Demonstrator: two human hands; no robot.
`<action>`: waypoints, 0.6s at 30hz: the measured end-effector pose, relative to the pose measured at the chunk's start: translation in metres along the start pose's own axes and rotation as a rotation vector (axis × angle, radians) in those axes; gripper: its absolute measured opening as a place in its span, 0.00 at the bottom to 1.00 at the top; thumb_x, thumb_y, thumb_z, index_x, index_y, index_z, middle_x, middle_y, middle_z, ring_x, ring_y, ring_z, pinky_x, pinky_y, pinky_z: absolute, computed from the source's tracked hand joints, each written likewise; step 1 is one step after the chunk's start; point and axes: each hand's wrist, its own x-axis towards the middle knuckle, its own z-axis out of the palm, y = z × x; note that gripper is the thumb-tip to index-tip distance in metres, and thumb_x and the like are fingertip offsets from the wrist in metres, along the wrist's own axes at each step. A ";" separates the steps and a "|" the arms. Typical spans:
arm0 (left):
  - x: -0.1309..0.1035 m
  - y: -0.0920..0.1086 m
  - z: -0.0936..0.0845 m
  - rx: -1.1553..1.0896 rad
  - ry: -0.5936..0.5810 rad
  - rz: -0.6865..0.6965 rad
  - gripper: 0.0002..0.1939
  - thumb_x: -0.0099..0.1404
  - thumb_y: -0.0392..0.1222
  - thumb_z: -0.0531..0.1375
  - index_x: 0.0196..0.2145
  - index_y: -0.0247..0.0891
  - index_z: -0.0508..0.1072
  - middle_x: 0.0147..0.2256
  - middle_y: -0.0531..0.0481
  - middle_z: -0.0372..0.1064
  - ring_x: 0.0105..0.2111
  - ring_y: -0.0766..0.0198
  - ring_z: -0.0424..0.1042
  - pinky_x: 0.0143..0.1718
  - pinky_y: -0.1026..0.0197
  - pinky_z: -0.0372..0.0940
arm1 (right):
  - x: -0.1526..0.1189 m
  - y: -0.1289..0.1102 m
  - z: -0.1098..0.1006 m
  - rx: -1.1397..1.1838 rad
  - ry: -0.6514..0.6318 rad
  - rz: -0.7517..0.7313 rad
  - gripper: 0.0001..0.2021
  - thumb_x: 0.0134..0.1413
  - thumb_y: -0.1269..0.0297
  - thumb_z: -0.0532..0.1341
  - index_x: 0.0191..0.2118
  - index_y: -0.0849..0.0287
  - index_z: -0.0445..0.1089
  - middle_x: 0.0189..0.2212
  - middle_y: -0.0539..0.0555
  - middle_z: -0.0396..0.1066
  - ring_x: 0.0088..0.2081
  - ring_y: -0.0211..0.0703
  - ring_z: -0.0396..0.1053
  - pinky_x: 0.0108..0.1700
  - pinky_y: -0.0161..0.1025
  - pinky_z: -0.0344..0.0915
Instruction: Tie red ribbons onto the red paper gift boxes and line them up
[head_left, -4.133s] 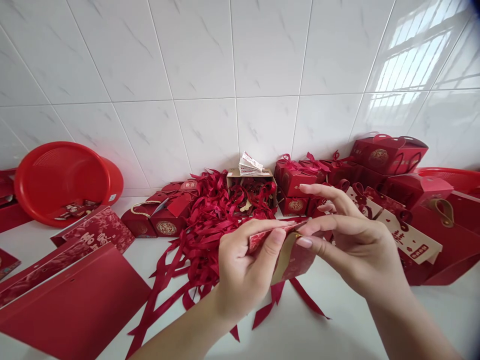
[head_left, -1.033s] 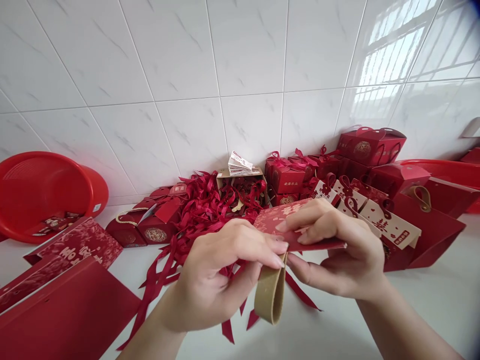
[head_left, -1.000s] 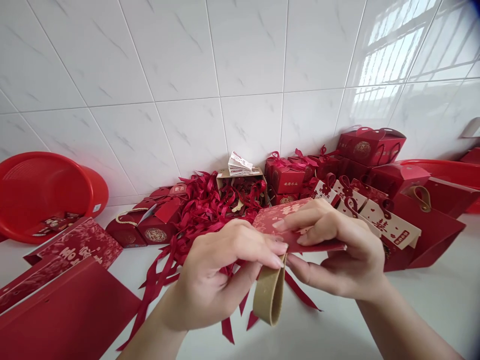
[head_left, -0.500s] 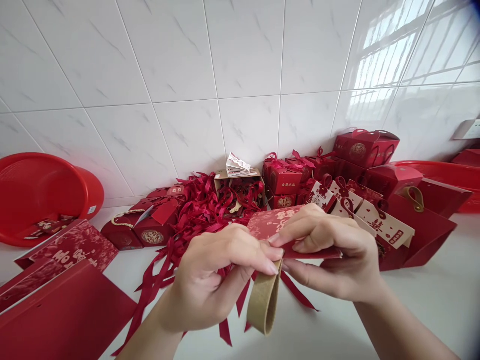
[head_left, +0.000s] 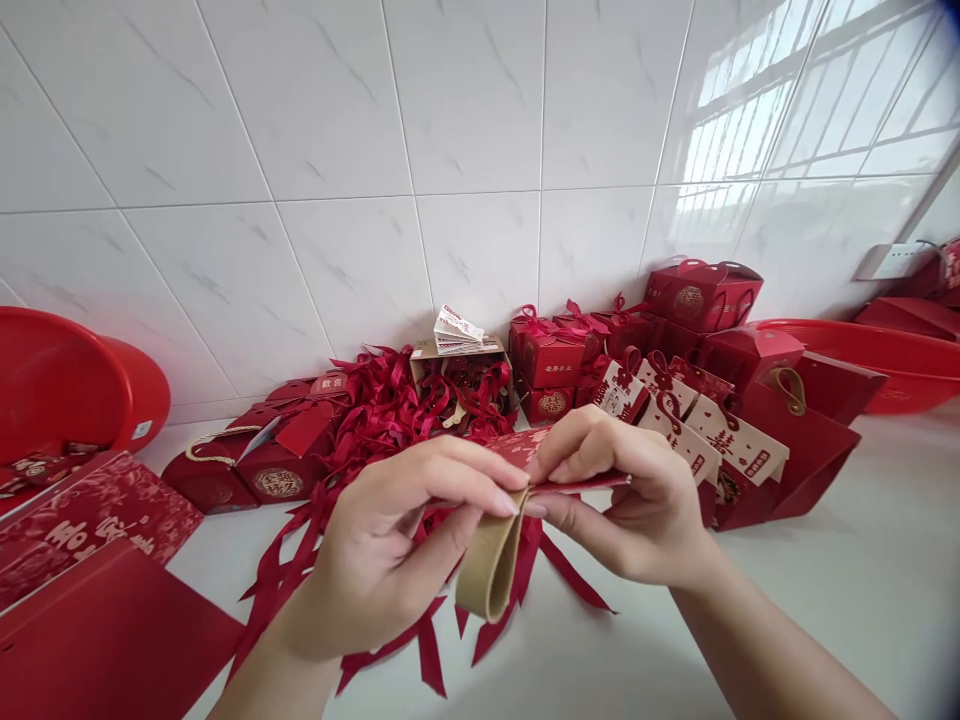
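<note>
Everything sits around the ribbon pile, a tangle of shiny dark-red fabric strips on a smooth white table. In front of it, raised above the table, are both hands and the things they hold, partly covering the pile; loose ribbon tails trail below them.

The left hand pinches the ends of a tan strap, bent into a smooth hanging loop, between thumb and fingers. The right hand grips a red card with pale patterning, thumb below and fingers above. Strap and card meet between the fingertips; whether they are joined is hidden.

At the pile's right end stands a cardboard box full of more ribbon, with a stack of white cards on top. Left of the pile are red boxes, one with a twisted rope handle; farther left, a red plastic tub holds small dark-red packets, with red printed sheets before it. Right of the pile come boxes with ribbon bows, cream-topped bags and a red basin.
</note>
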 end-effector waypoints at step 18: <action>-0.002 -0.013 0.015 0.168 0.266 -0.167 0.19 0.61 0.27 0.61 0.47 0.44 0.70 0.40 0.52 0.77 0.41 0.61 0.78 0.44 0.62 0.75 | 0.000 -0.002 0.023 0.177 0.288 0.517 0.12 0.47 0.68 0.70 0.25 0.57 0.65 0.23 0.47 0.71 0.24 0.35 0.68 0.24 0.32 0.65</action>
